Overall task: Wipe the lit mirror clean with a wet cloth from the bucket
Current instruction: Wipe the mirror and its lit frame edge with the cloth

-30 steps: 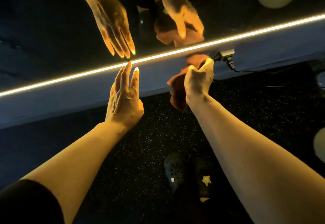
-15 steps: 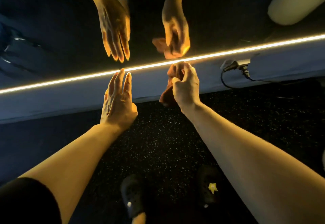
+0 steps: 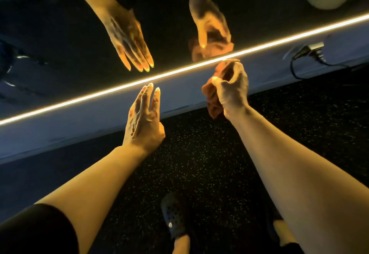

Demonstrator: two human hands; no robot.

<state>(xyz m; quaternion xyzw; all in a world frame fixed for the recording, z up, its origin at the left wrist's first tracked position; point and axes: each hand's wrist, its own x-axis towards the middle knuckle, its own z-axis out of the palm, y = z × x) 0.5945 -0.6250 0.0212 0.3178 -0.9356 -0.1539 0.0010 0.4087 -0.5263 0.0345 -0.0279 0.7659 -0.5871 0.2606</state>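
Cloth (image 3: 214,94) is held bunched in right hand (image 3: 232,89), right of centre, touching the mirror's (image 3: 60,44) lit edge (image 3: 119,89), which runs lower-left to upper-right. Left hand (image 3: 143,118) is held flat, fingers straight, gripping nothing.

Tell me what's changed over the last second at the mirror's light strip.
The right hand slid the cloth leftward along the light strip, away from the plug. Unchanged: its fingers grip the cloth; the left hand stays flat and open below the strip.

1. The left arm (image 3: 93,178) is bare below a short black sleeve (image 3: 38,231).
2. The right arm (image 3: 295,174) is bare, no sleeve visible.
3. A dark perforated rubber clog (image 3: 175,213) covers one foot.
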